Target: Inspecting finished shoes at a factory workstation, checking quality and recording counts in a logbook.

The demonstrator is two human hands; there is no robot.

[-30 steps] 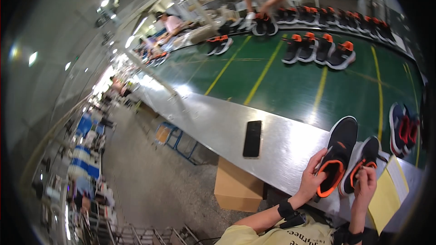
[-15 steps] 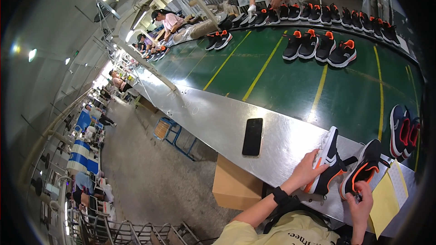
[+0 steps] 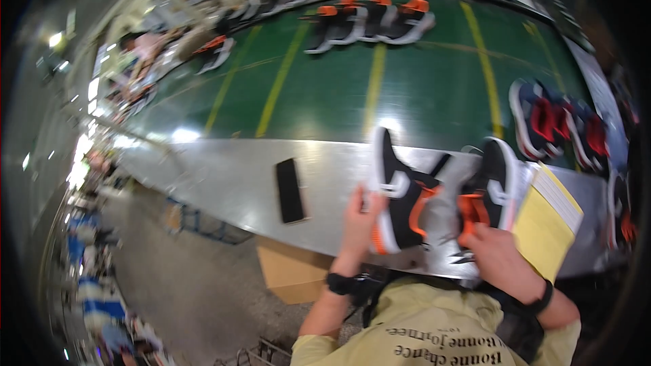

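Black phone lies flat on the steel counter, well left of the held shoes. Left hand has its grip closed on a black shoe with orange trim, tipped on edge. Just right of it, the right hand grasps a second black shoe. A yellow pad lies beside that shoe, further right.
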